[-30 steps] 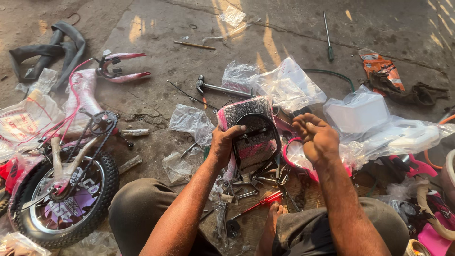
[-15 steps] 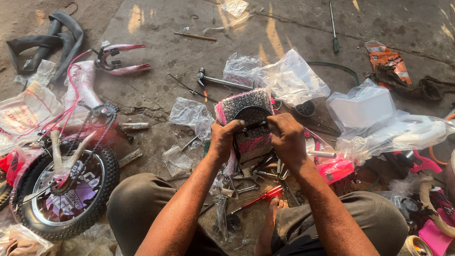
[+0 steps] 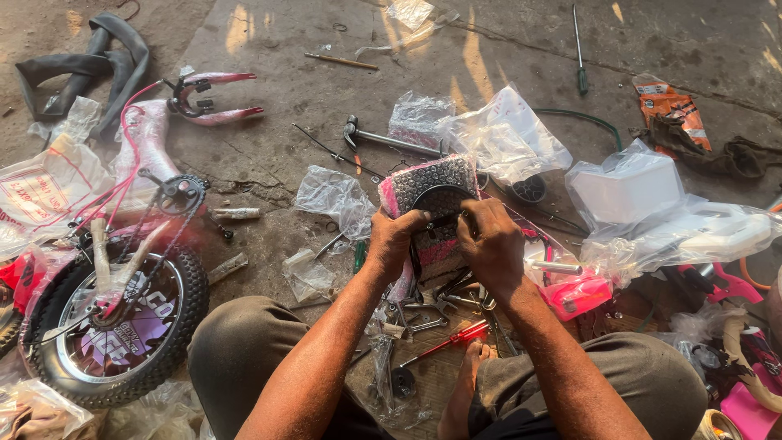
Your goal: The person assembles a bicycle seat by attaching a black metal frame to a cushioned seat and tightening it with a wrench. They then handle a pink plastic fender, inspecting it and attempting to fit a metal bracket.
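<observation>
Both my hands clamp one pink-and-black patterned bicycle seat [image 3: 430, 204] above my knees: left hand [image 3: 394, 238] gripping its left edge, right hand [image 3: 489, 243] pinching its right. One wheel [image 3: 114, 326], one red-handled screwdriver [image 3: 444, 341], several wrenches [image 3: 440, 305] lie nearby.

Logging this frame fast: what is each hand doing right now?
Left hand: closed, gripping the left side of the pink and black bicycle seat.
Right hand: closed on the seat's right side.

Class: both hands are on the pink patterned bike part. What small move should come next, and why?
Probably steady the pink patterned part with the left hand while the right hand works its dark middle, since both hands already grip it there.
</observation>
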